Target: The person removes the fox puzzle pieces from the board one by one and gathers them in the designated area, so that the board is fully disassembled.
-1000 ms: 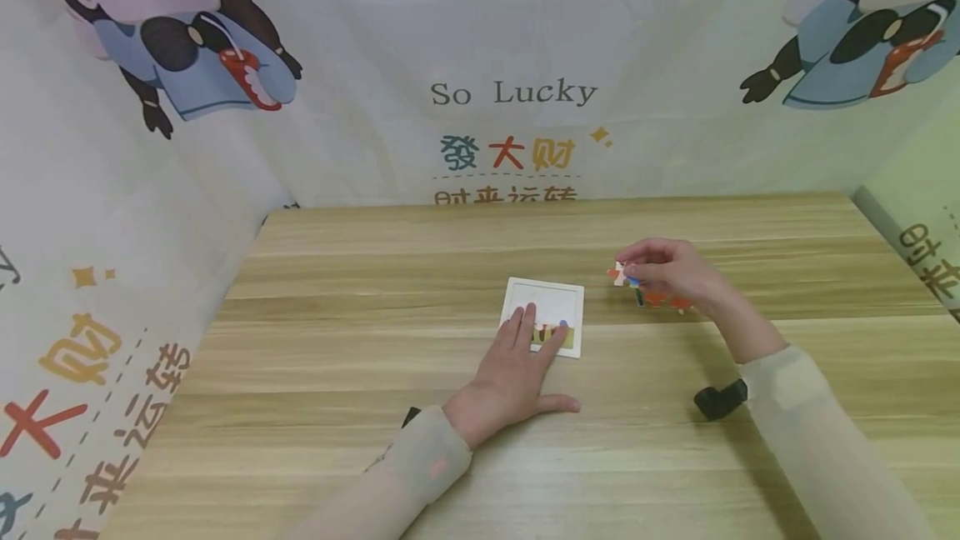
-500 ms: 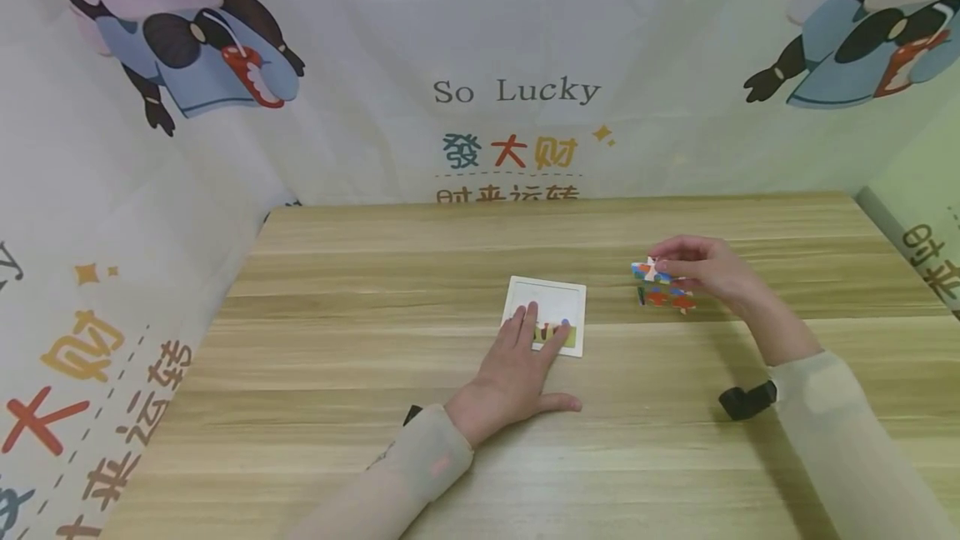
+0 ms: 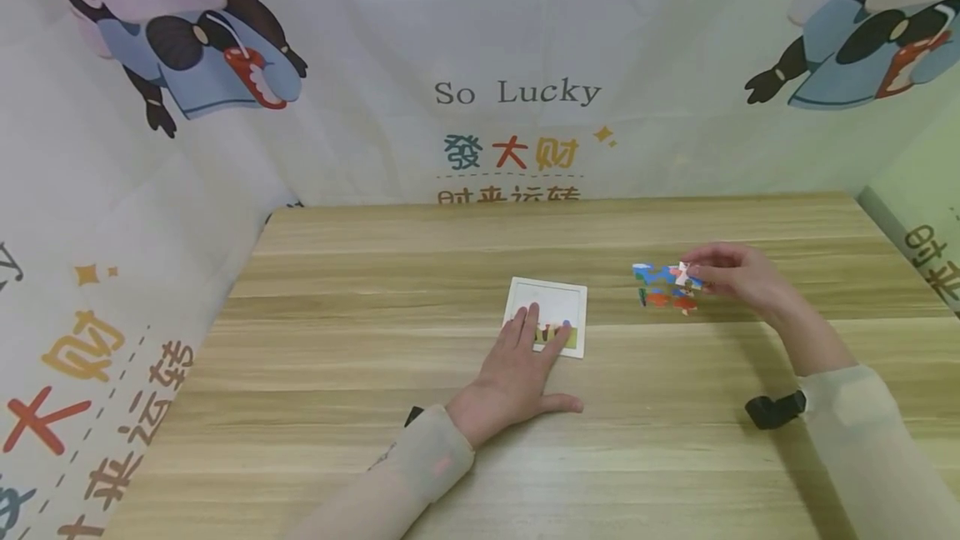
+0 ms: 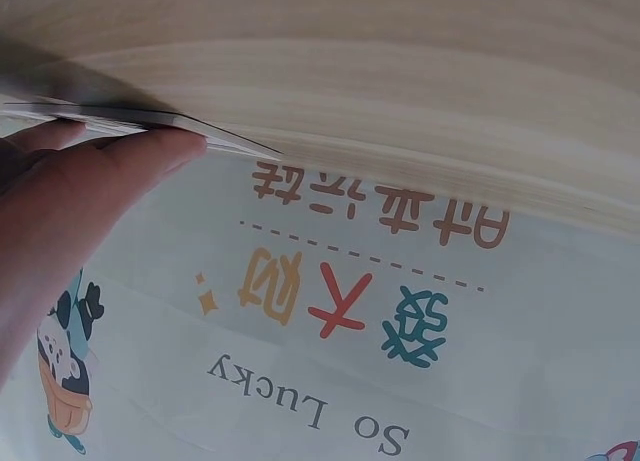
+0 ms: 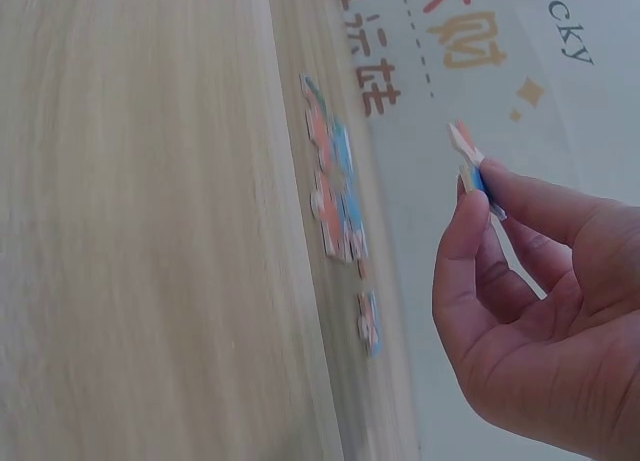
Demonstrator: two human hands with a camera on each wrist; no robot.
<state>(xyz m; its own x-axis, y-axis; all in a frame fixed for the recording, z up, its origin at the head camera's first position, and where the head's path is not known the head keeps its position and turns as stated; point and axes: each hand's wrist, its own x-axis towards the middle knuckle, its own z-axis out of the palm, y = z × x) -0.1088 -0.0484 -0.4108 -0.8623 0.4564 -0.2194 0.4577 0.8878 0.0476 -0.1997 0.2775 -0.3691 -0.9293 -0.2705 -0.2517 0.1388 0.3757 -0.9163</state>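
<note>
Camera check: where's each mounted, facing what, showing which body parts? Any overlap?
Head: worn on the head, looks forward-down at the table; left hand, right hand, sleeves show.
Left wrist: worn there, looks past white tray to backdrop, seen upside down; left hand shows partly.
Right wrist: worn there, looks at the pinched puzzle piece and loose pieces; right hand shows.
Shared, head and right wrist: puzzle piece, loose pieces.

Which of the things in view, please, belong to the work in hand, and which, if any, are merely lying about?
In the work:
white puzzle board, under the left hand's fingers
puzzle piece pinched by the right hand
loose puzzle pieces

Only surroundings:
wooden table
printed backdrop
black device at the right wrist
</note>
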